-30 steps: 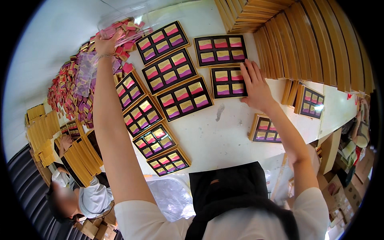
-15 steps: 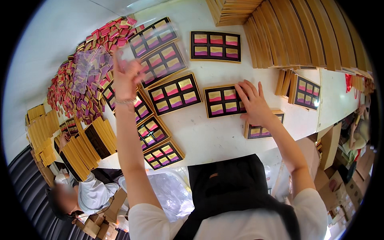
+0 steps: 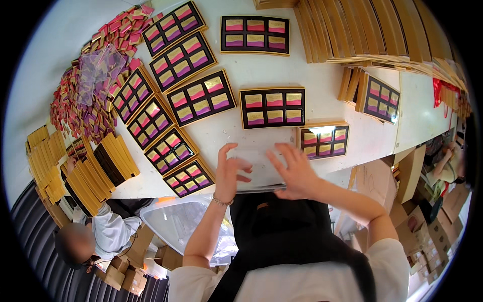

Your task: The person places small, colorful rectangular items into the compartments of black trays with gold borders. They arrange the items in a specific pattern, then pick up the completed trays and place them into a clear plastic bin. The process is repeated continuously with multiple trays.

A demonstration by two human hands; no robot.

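Note:
Close to my apron at the table's near edge, a clear plastic lid point(image 3: 259, 165) shows faintly between my hands. My left hand point(image 3: 232, 172) grips its left side with bent fingers, slightly blurred. On its right side is my right hand point(image 3: 296, 173), thumb low and fingers curved over the plastic. Just beyond lies an open black tray box with a gold rim point(image 3: 272, 107), filled with small pink, purple and gold wrapped pieces. A similar box with a glossy cover point(image 3: 324, 140) lies right of my right hand. Several more filled boxes point(image 3: 201, 97) fan out at the left.
A heap of loose wrapped pieces point(image 3: 95, 85) lies far left, with clear plastic pieces point(image 3: 100, 70) on it. Stacked gold-brown boxes point(image 3: 362, 35) line the far right. A covered box point(image 3: 381, 99) leans there. A co-worker point(image 3: 108, 231) sits left, near a plastic-lined bin point(image 3: 186, 226).
My left hand has come back from the far-left boxes, bringing the clear plastic lid toward me. My right hand has left the middle box and drawn near. The view has shifted somewhat.

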